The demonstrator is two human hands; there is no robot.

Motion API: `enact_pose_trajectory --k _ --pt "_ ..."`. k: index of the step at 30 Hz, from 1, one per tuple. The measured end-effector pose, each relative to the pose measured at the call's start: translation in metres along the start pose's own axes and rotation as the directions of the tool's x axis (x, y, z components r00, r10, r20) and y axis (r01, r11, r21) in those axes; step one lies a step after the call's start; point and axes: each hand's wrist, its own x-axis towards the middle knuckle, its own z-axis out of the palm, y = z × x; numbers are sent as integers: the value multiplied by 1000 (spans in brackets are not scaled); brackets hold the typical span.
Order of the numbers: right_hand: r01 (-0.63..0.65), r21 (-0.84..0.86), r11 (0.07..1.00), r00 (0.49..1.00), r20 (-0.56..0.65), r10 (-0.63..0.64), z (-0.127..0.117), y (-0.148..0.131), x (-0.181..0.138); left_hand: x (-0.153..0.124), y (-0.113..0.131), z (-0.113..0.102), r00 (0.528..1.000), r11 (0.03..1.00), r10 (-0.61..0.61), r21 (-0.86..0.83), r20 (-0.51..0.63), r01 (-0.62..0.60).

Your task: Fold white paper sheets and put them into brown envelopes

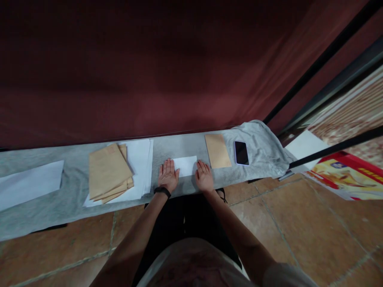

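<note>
A small white sheet of paper (185, 166), seemingly folded, lies flat on the grey cloth in front of me. At its left edge my left hand (169, 175) rests palm down, fingers stretched out. My right hand (204, 176) lies flat at the opposite edge, its fingers also extended. Neither hand grips anything. Just right of my right hand is a single brown envelope (218, 150). To the left, several brown envelopes (109, 171) are piled over a stack of white paper (143, 169).
A grey cloth (179, 142) covers the long narrow bench. On it lie a phone (241, 153) at the right and more white paper (30, 183) at the far left. Behind hangs a dark red curtain (149, 79). A red and yellow box (350, 175) stands beyond the right end.
</note>
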Motion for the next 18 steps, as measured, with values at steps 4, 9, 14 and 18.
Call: enact_pose_trajectory --k 4,9,14,18 --pt "54 49 997 999 3 -54 -2 3 -14 1 32 0 979 982 189 -30 76 -187" --pt "-5 49 999 1000 -2 6 -2 4 -20 10 76 9 887 920 393 -109 241 -377" --pt "-23 60 998 998 -52 26 1 4 -21 23 76 11 902 933 360 -69 238 -354" --pt "3 74 997 998 -66 2 -1 3 -21 25 70 11 925 945 328 -61 193 -322"
